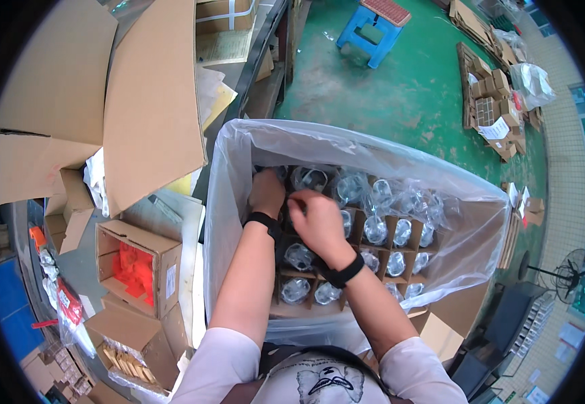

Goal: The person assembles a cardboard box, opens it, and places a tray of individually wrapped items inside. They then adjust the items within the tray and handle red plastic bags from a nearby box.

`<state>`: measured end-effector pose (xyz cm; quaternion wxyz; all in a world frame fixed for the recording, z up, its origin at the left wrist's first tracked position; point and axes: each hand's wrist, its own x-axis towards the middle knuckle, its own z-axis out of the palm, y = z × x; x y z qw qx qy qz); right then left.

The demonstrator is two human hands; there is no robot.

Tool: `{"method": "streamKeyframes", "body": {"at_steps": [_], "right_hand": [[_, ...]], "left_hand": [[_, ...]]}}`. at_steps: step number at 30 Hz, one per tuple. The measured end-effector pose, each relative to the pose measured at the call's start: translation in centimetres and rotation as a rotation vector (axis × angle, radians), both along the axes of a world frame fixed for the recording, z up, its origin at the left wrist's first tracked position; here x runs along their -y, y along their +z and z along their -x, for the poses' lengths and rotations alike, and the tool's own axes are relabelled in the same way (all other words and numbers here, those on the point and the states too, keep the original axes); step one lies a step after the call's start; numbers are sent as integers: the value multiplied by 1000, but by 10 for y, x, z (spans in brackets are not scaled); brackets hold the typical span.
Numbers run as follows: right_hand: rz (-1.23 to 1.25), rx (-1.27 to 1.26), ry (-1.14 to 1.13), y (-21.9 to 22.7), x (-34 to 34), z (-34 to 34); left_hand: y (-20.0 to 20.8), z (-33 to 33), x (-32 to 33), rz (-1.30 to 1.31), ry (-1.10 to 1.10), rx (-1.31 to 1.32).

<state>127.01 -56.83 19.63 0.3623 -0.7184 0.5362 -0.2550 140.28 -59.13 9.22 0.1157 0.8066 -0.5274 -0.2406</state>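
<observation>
Both my hands are inside a large carton lined with a clear plastic bag (366, 145). Cardboard dividers (380, 269) split it into cells, and many hold a clear-wrapped, glassy-looking item (375, 230). My left hand (267, 193) reaches down into the far left corner, its fingers hidden among the wrapped pieces. Just right of it, my right hand (318, 221) is bent inward with curled fingers. Whatever those fingers hold, if anything, cannot be made out. Loose plastic wrap (349, 186) bunches over the far row beside my hands. Each wrist wears a black band.
Left of the carton, a bench holds an open box with red contents (131, 273), a box of tan pieces (127, 360) and large cardboard flaps (154, 101). A blue stool (373, 34) stands on the green floor beyond. Stacked cartons (494, 94) and a fan (568, 275) are at right.
</observation>
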Motion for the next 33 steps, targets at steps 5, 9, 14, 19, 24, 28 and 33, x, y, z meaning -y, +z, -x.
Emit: {"method": "streamKeyframes", "body": {"at_steps": [5, 9, 14, 19, 24, 28, 33], "right_hand": [[-119, 14, 4, -29, 18, -32], [-67, -366, 125, -67, 41, -49], [58, -315, 24, -78, 57, -27], [93, -293, -53, -47, 56, -16], [5, -462, 34, -41, 53, -36], [-20, -471, 35, -57, 61, -40], [92, -405, -58, -37, 56, -25]], "left_hand": [[17, 12, -35, 298, 287, -336], [41, 15, -59, 292, 361, -279], [44, 19, -48, 259, 385, -186], [22, 8, -45, 37, 341, -239], [34, 21, -45, 246, 428, -382], [33, 18, -55, 299, 518, -742], [-13, 15, -39, 162, 519, -427]]}}
